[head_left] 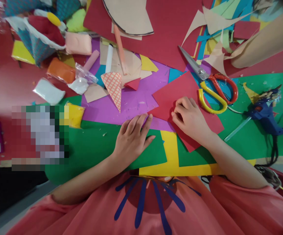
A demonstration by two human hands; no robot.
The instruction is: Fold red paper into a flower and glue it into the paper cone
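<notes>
My left hand (134,137) lies flat with fingers stretched out, on green sheet (92,140) and purple sheet (97,109). It holds nothing. Curled fingers bring my right hand (190,119) closed over a red paper piece (175,89) with a notched left edge; what is between the fingertips, if anything, is hidden. Just beyond the right hand are scissors (202,73) with one red and one yellow handle, blades slightly crossed or shut. A small cone with an orange lattice pattern (112,86) lies past my left hand, beside a small red scrap (133,84).
A blue glue gun (266,114) with a clear glue stick rests at right. Clay packets, such as an orange one (61,70), and a blue-patterned cone (36,40) crowd the upper left. Beige scraps (221,19) and a rolled beige sheet (266,39) occupy the upper right.
</notes>
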